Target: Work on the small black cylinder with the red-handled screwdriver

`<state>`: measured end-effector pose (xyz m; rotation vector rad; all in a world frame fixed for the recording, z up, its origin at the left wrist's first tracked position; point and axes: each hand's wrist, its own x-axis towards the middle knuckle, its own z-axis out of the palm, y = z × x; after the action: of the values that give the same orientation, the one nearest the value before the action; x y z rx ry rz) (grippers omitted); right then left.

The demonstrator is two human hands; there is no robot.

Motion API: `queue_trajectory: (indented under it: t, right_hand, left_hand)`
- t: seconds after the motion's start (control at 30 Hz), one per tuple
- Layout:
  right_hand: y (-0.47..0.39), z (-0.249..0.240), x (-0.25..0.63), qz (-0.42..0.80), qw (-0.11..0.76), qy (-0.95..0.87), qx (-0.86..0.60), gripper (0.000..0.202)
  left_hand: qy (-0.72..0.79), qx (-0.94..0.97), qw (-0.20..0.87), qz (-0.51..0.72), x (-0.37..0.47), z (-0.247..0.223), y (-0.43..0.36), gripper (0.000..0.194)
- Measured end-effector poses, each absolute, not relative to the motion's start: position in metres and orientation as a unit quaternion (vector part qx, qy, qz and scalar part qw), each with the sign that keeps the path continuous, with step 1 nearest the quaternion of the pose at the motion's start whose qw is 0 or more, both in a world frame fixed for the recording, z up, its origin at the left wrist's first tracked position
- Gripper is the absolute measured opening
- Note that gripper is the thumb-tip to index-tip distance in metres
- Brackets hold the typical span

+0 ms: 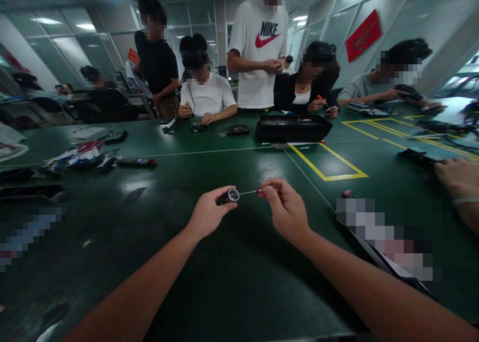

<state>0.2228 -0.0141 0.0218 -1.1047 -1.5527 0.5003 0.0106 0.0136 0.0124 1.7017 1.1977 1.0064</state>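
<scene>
My left hand (pixel 212 210) is closed around a small round dark part with a pale ring-shaped rim (pixel 233 195), its open face turned to the right. Thumb and fingers pinch it from below and above. My right hand (pixel 287 207) grips the reddish handle of a screwdriver (pixel 248 192), whose thin metal shaft points left. The shaft's tip reaches the rim of the round part; whether it touches anything inside is too small to tell. Both hands are held above the green tabletop (pixel 239 272).
A long black tray (pixel 294 128) stands across the table. Cables and tools (pixel 88 155) lie at the left, near a dark pen-like tool (pixel 136 162). A flat blurred item (pixel 385 242) lies right of my arm. Another person's hand (pixel 458 180) rests at the right edge; several people are opposite.
</scene>
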Motion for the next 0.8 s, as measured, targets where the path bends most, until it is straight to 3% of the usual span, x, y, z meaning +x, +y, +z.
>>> queue_trajectory:
  t: [0.2, 0.37, 0.53, 0.8]
  right_hand:
    - [-0.016, 0.027, 0.222, 0.186, 0.533, -0.671, -0.481, 0.02]
    - [-0.018, 0.037, 0.226, 0.098, 0.49, -0.685, -0.531, 0.035]
    - [-0.017, 0.038, 0.228, 0.152, 0.483, -0.714, -0.484, 0.019]
    - [-0.014, 0.031, 0.224, 0.14, 0.478, -0.706, -0.504, 0.031]
  left_hand:
    - [0.464, 0.686, 0.404, 0.388, 0.009, 0.005, 0.013, 0.049]
    - [0.453, 0.698, 0.397, 0.388, 0.009, 0.003, 0.01, 0.049]
    - [0.464, 0.693, 0.395, 0.385, 0.007, 0.002, 0.01, 0.049]
    - [0.463, 0.716, 0.368, 0.371, 0.008, 0.002, 0.005, 0.047]
